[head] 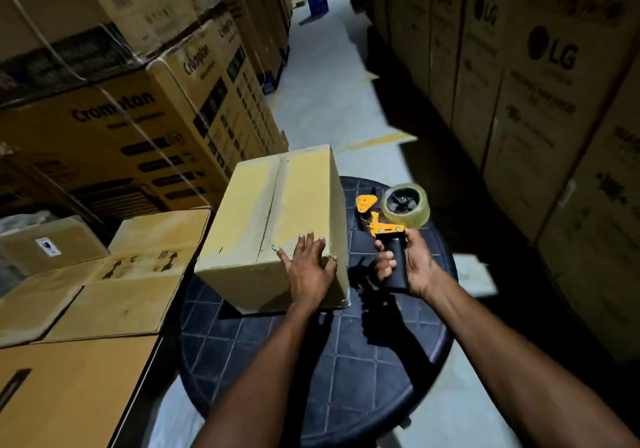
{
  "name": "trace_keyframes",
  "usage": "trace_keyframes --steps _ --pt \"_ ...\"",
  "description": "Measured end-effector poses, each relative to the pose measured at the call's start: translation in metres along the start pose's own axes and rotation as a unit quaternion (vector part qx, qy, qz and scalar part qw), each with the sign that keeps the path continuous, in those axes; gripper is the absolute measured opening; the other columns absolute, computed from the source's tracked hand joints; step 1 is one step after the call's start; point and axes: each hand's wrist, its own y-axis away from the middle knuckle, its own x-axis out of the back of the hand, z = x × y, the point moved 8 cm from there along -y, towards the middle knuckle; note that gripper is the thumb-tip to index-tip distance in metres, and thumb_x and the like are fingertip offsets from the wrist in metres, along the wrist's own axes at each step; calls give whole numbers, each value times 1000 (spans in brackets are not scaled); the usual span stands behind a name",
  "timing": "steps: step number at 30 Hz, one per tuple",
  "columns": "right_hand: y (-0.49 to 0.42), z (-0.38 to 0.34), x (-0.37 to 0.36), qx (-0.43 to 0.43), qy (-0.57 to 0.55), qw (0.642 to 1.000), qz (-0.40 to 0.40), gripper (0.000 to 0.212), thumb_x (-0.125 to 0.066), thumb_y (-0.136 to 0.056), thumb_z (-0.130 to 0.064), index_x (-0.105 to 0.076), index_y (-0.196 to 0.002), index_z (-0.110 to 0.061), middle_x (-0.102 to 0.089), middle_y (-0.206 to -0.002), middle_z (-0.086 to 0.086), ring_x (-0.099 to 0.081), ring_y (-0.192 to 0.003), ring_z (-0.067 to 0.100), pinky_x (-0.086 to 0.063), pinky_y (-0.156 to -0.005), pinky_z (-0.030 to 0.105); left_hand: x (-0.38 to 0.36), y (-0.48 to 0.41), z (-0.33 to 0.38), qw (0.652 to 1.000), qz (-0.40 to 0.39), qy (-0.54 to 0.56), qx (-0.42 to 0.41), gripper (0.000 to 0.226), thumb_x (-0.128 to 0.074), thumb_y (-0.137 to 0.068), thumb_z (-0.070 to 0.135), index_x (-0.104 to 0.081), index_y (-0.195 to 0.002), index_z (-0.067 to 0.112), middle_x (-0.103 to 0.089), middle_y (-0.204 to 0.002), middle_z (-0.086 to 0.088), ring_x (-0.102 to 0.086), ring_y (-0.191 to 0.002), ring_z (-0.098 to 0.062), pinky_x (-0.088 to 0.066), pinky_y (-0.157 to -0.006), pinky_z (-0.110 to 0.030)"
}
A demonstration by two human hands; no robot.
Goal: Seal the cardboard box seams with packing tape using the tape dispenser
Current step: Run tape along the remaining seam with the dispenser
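A plain cardboard box (273, 212) stands on a dark round plastic table (346, 361), its top flaps closed along a centre seam that runs away from me. My left hand (310, 267) lies flat, fingers spread, on the box's near right corner. To the right of the box, my right hand (405, 264) grips the black handle of an orange tape dispenser (384, 229) loaded with a roll of clear tape (406, 205). The dispenser is held above the table, apart from the box.
Stacked Crompton cartons (138, 118) rise on the left, with flattened and low cartons (114, 281) beside the table. A wall of LG cartons (536, 101) lines the right. A grey floor aisle (322, 94) runs ahead between them.
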Motion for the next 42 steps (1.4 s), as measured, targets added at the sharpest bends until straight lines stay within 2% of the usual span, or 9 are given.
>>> trace_keyframes --steps 8,11,14,16,20,25,32,38,42 --pt "-3 -6 -90 1 161 987 0 54 -48 -82 -67 -56 -78 -14 -46 -57 -2 -44 -44 13 -36 -44 21 11 7 -20 992 7 0 -125 55 -56 -92 57 -55 -140 31 -36 -160 4 -30 -148 -14 10 -122 -55" --pt "-13 6 -114 -33 175 984 -15 47 -52 -81 -61 -55 -77 -15 -45 -54 -4 -43 -41 10 -33 -42 20 30 -1 -37 976 -18 165 -140 52 -70 -90 46 -61 -137 27 -53 -147 2 -44 -138 -16 -7 -125 -52" --pt "-29 18 -132 -56 175 982 -41 44 -53 -83 -59 -53 -79 -15 -46 -53 -5 -43 -40 9 -32 -41 21 71 -17 -73 924 78 373 -23 46 -71 -92 23 -60 -138 25 -61 -135 -2 -53 -125 -12 -41 -107 -26" --pt "-37 27 -142 -74 157 983 -67 44 -50 -87 -58 -52 -80 -14 -45 -53 -5 -42 -40 9 -33 -41 22 91 -26 -88 879 120 460 43 58 -67 -93 9 -50 -146 23 -56 -143 4 -50 -131 -9 -40 -108 -23" --pt "-45 42 -159 -100 139 980 -104 49 -40 -94 -59 -51 -81 -14 -43 -54 -4 -38 -42 9 -30 -43 23 107 -40 -84 829 47 557 2 79 -60 -91 -10 -24 -157 13 -44 -154 3 -42 -140 -7 -45 -99 -12" --pt "-55 40 -176 -94 182 975 -83 40 -47 -88 -53 -50 -81 -14 -42 -53 -5 -40 -39 8 -31 -40 23 98 -25 -109 796 99 596 15 64 -72 -88 -1 -46 -147 6 -66 -132 0 -62 -123 -10 -52 -102 -33" --pt "-74 29 -185 -116 235 964 -51 39 -41 -91 -53 -48 -81 -16 -40 -54 -6 -38 -40 9 -33 -39 23 87 -19 -143 712 102 691 78 11 -74 -89 10 -78 -98 7 -78 -97 -11 -68 -84 -19 -54 -73 -31" --pt "-81 28 -197 -133 275 951 -40 35 -49 -87 -49 -49 -79 -16 -36 -55 -6 -34 -40 9 -33 -39 23 90 -35 -175 664 74 705 238 28 -70 -92 32 -69 -84 6 -63 -66 -8 -59 -58 -19 -49 -54 -29" --pt "-80 27 -203 -134 296 945 -32 33 -51 -87 -48 -50 -78 -16 -34 -56 -7 -31 -41 9 -31 -40 22 90 -47 -174 651 -53 682 329 47 -60 -94 53 -65 -89 6 -63 -72 -7 -59 -61 -19 -43 -47 -25"
